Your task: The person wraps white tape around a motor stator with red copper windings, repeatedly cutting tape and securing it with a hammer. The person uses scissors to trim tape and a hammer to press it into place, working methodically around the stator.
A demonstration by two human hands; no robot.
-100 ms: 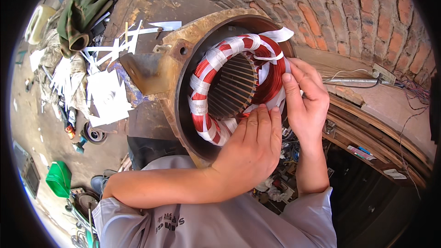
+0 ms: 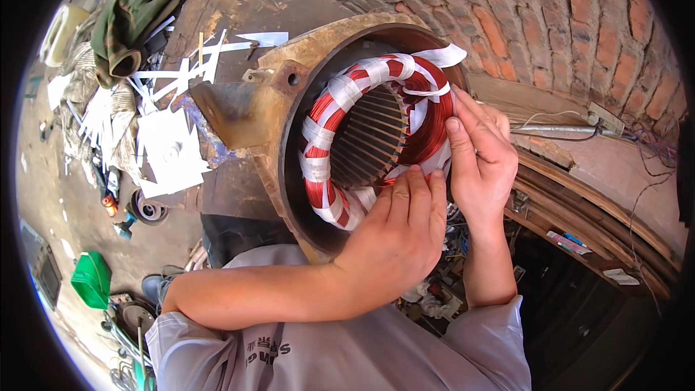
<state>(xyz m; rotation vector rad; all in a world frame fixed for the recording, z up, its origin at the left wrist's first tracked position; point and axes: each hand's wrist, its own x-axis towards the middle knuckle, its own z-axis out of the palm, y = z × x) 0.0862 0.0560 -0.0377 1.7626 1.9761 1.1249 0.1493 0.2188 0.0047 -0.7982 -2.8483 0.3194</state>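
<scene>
- The ring [image 2: 428,136] of red wire sits inside a big round metal shell [image 2: 346,47]. Metal ribs [image 2: 365,134] show through the hole in its middle.
- The left hand [image 2: 398,221] lies over the near right part of the ring, its fingers side by side. Its palm side is hidden, so one cannot tell if it grips something.
- The right hand [image 2: 481,156] is at the right edge of the ring. Its thumb and first finger are bent in toward the wire, but one cannot tell what they pinch, if anything.
- The left and far left parts of the ring look done: white tape [image 2: 341,92] goes around them in bands, with red wire showing between.
- The right side looks less done. Much red wire is bare there, with a thin white loop [image 2: 428,91] across it.
- A loose white end [image 2: 445,55] sticks out at the far right, so the wrapping does not look finished. The near right part is under the left hand, so one cannot tell how it is.
- White paper [image 2: 170,148] lies to the left of the shell, with a green glove [image 2: 137,25] farther off.
</scene>
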